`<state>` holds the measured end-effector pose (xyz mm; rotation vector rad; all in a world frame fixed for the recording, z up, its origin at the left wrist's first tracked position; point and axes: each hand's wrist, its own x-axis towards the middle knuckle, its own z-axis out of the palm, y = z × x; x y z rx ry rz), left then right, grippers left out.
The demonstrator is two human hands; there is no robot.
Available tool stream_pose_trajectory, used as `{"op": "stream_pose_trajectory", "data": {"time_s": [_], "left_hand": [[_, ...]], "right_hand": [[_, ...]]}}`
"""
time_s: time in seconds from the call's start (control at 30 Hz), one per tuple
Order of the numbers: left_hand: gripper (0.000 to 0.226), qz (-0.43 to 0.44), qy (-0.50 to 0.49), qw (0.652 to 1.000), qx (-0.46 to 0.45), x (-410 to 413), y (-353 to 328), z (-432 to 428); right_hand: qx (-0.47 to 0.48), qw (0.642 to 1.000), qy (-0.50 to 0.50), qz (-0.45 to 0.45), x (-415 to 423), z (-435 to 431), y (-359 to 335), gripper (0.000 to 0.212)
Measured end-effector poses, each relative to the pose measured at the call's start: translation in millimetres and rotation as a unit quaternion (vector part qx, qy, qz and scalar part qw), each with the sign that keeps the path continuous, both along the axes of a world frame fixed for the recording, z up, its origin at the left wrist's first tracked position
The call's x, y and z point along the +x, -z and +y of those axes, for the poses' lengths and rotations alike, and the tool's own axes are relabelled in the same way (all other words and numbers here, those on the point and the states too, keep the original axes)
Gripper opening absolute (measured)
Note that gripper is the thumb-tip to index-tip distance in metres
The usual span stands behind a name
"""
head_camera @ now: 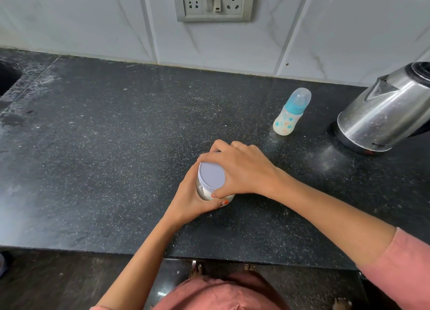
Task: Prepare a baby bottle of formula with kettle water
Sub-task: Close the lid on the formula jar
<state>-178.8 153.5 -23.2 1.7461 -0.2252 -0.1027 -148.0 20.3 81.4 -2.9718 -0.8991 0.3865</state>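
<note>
A clear jar of white formula powder [204,193] with a pale lilac lid [212,174] stands on the black counter [116,146] at the middle. My left hand [189,199] wraps the jar's body from the left and below. My right hand [242,167] grips the lid's rim from the right and above. A capped baby bottle [292,112] with a blue collar and clear cap stands upright behind and to the right. The steel electric kettle [386,109] sits on its base at the far right.
A dark sink [8,77] cuts into the counter's far left. A wall socket plate [213,2] hangs on the tiled backsplash. The counter's front edge runs just below my forearms.
</note>
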Motion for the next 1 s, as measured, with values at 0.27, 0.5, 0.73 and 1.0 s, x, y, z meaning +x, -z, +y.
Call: {"op": "stream_pose_trajectory", "data": {"time_s": [0.27, 0.5, 0.73, 1.0], "left_hand": [[0.074, -0.002, -0.035, 0.999, 0.003, -3.7, 0.1, -3.0], [0.092, 0.015, 0.003, 1.0, -0.016, -0.5, 6.4, 5.0], [0.109, 0.049, 0.087, 0.995, -0.008, 9.5, 18.0, 22.2], [0.092, 0.088, 0.078, 0.992, -0.042, 14.1, 20.5, 28.6]], "right_hand": [[0.05, 0.996, 0.066, -0.028, -7.6, 1.1, 6.9, 0.065], [0.189, 0.975, 0.107, 0.052, -15.0, -23.4, 24.2, 0.089], [0.417, 0.863, 0.242, 0.15, -37.7, -36.0, 95.0, 0.111], [0.491, 0.818, 0.287, 0.084, -36.2, -21.1, 106.3, 0.094]]}}
